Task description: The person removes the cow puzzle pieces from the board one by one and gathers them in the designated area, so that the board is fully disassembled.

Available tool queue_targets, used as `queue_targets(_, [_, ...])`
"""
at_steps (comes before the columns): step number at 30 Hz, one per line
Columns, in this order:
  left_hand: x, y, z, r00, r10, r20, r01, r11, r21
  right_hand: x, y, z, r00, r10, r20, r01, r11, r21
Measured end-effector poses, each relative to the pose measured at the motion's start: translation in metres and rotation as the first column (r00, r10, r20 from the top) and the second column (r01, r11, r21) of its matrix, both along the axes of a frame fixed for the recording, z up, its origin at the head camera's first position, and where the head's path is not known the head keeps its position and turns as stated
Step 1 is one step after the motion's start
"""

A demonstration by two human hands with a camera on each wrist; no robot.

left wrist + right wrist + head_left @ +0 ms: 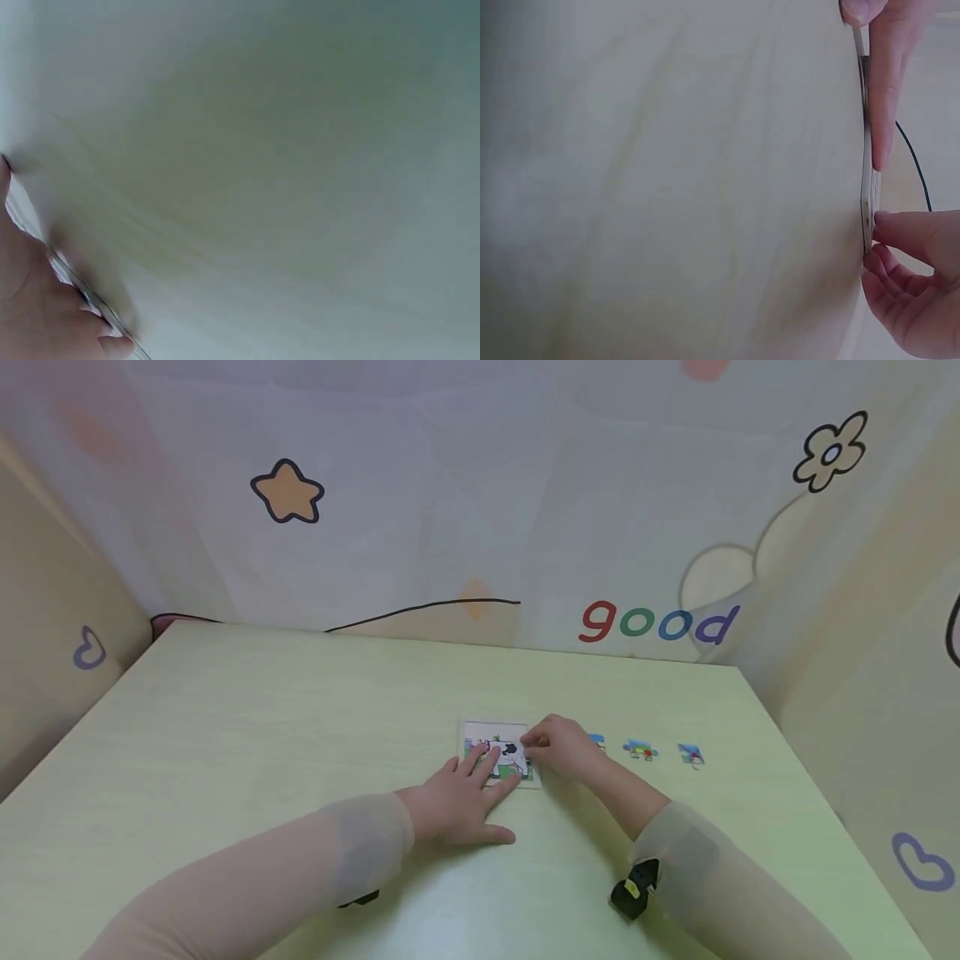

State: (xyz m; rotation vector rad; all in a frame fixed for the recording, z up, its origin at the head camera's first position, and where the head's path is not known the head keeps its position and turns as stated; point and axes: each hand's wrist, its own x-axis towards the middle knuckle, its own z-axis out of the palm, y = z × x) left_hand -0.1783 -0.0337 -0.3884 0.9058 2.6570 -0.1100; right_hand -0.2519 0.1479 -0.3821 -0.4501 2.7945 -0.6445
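Note:
A small pale-framed puzzle board (498, 723) with a black-and-white cow picture lies on the table. Its upper strip shows bare backing. My left hand (461, 797) rests over the lower left of the board, fingers spread and thumb out to the side on the table. My right hand (567, 748) is at the board's right edge with thumb and fingers curled, and the fingertips grip there. In the right wrist view the right hand (922, 281) has its thumb and fingers at the thin board edge (867, 180). Any piece under those fingertips is hidden.
To the right lie loose puzzle pieces: one (597, 740) partly covered by the right hand, a middle one (641, 749), and a farther one (691, 755). They sit on the pale green table (300, 710). A printed curtain (420, 502) closes off the back and sides.

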Motion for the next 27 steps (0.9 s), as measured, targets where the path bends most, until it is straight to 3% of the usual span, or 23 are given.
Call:
queue_targets(5, [0.002,0.002,0.001,0.999,0.034,0.011,-0.033,0.999,-0.012,0.000,-0.002,0.001,1.000,0.000,0.005,0.000,1.000,-0.004])
queue_targets(16, [0.001,0.005,-0.003,0.997,0.057,0.055,-0.056,0.998,-0.024,-0.006,0.007,-0.001,0.996,-0.053,0.071,0.064,0.987,-0.150])
queue_targets(23, [0.003,0.004,0.003,0.997,0.057,0.061,-0.056,0.998,-0.027,-0.007,0.018,0.000,0.977,-0.116,0.182,0.165,0.945,-0.281])
queue_targets(27, [0.004,0.003,0.006,0.997,0.044,0.057,-0.042,0.999,-0.021,-0.005,0.029,0.001,0.973,-0.128,0.194,0.182,0.937,-0.298])
